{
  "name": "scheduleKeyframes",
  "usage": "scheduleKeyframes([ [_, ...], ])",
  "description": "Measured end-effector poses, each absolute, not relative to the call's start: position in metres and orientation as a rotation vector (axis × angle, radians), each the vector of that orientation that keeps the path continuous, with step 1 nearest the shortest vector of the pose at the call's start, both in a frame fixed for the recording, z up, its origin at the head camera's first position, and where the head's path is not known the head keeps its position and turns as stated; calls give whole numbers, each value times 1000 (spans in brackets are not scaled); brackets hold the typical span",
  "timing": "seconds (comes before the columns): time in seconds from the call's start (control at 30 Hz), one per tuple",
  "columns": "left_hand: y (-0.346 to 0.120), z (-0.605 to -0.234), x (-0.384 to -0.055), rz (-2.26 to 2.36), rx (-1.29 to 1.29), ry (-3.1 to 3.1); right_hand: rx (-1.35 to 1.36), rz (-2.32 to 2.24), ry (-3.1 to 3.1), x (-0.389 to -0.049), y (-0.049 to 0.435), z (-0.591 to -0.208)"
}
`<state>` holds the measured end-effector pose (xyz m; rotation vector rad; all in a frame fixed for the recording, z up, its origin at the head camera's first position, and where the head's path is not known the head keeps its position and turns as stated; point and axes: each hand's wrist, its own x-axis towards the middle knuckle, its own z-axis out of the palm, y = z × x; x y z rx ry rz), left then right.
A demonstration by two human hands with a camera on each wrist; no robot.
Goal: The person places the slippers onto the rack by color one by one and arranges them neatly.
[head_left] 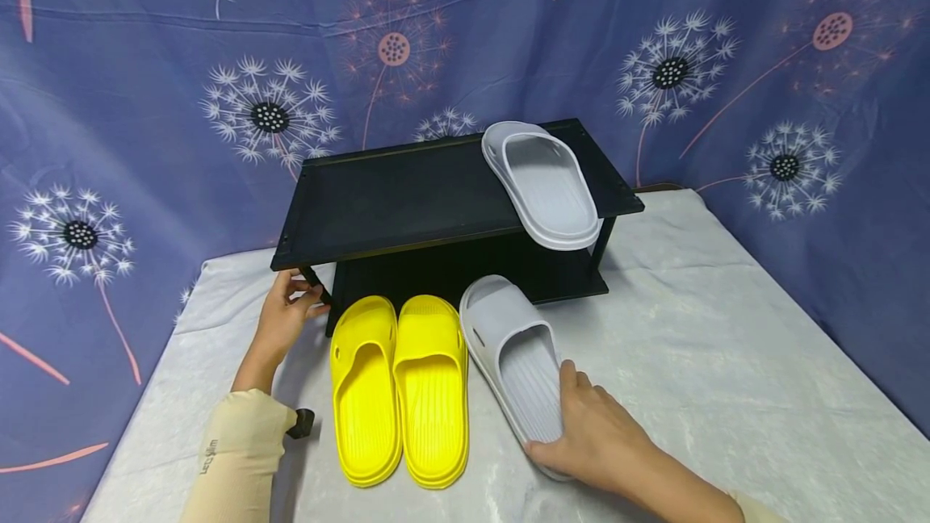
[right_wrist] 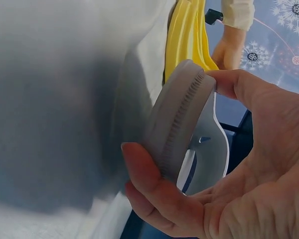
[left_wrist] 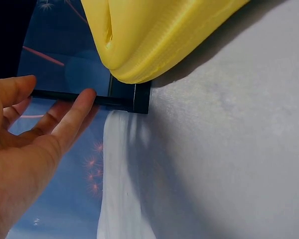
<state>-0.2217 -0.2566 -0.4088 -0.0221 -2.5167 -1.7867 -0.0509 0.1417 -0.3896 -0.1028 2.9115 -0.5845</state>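
A grey slipper (head_left: 529, 378) is gripped at its heel by my right hand (head_left: 599, 430); the right wrist view shows the thumb on one side and fingers under the ribbed sole (right_wrist: 182, 117). Its toe points at the black two-tier shoe rack (head_left: 392, 192). My left hand (head_left: 285, 313) holds the rack's left front leg (left_wrist: 109, 101), thumb and fingers about it. Another grey slipper (head_left: 555, 192) lies on the upper shelf at the right, its heel past the front edge. A pair of yellow slippers (head_left: 366, 426) stands side by side before the rack, between my hands.
A pale cloth (head_left: 726, 329) covers the table. The lower shelf (head_left: 567, 287) lies in shade under the top. Behind hangs a blue curtain (head_left: 494, 47) with dandelion prints. A small black object (head_left: 301, 424) sits by the left sleeve.
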Motion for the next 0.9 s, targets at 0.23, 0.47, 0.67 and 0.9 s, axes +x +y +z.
scheduleKeyframes([
  [0.23, -251, -398, -216, -1820, -24, -2509, -87, -571, 2885, -49, 140, -383],
  [0.47, -241, -380, -204, -1801, -27, -2530, -80, -558, 2868, -48, 140, -372],
  [0.67, -242, -381, -204, -1796, -30, -2535, -75, -562, 2870, -46, 141, -364],
  [0.9, -242, -381, -203, -1791, -35, -2535, -128, -583, 2927, -41, 142, -358],
])
